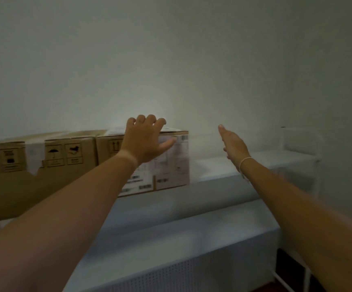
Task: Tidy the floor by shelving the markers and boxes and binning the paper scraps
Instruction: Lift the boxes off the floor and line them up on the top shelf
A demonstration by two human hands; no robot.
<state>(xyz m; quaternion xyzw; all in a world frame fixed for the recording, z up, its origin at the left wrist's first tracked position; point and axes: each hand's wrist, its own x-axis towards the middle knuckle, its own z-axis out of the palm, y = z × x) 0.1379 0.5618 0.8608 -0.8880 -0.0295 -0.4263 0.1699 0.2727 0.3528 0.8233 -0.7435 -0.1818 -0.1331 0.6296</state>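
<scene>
While my left hand (145, 142) lies spread over the top front edge of the right cardboard box (170, 163), fingers curled on its lid, that box stands on the white shelf (234, 165) beside a second box (50, 161); my right hand (233, 145) hangs open and flat, edge-on, above the bare shelf, holding nothing

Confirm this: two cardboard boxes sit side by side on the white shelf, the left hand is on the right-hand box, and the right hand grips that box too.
Not quite. In the head view the right hand is open and clear of the box, over bare shelf. The left hand does rest on that box, beside the other box.
</scene>
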